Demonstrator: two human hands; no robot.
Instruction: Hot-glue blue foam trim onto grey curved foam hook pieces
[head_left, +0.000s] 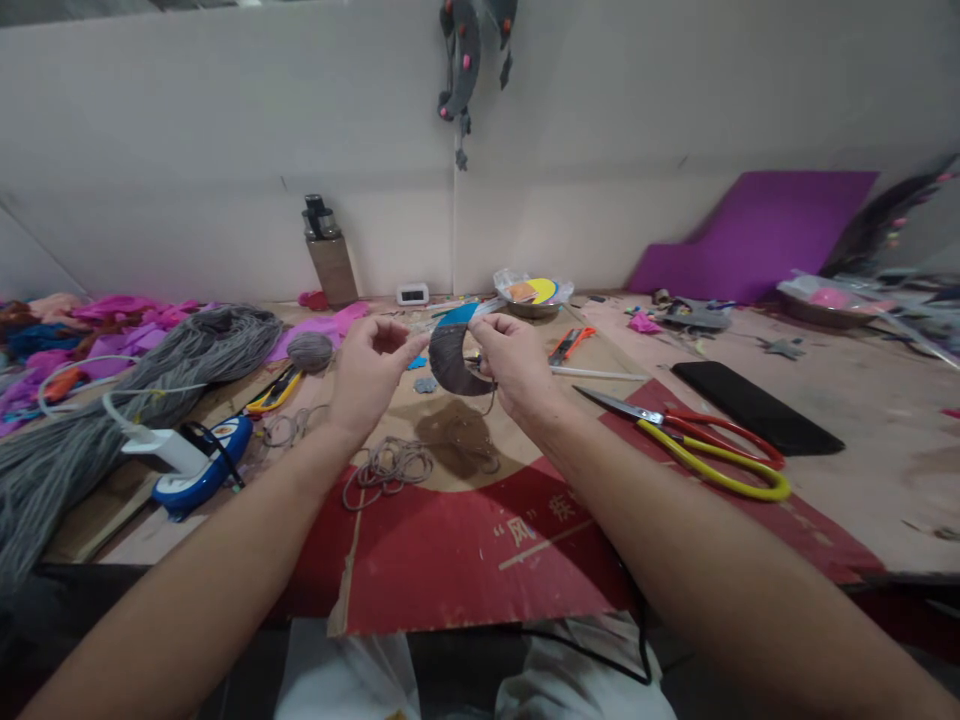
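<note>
My right hand point(516, 362) pinches the upper end of a crescent point(448, 362) held above the cardboard. Dark grey yarn is wound round most of the crescent, while a blue part shows near its top. To its left, my left hand point(376, 368) has thumb and fingers brought together close to the crescent's edge; what they hold, if anything, is too small to make out. Loose grey yarn point(390, 468) lies in tangled loops below my left hand. Small blue and grey pieces lie on the cardboard behind the crescent.
Red-and-yellow scissors point(697, 440) and a black phone point(757, 408) lie at right. A blue power strip point(206, 470) with a white plug, a grey yarn hank point(217, 345) and a yarn ball point(310, 351) are at left. Red-printed cardboard point(450, 570) covers the table front.
</note>
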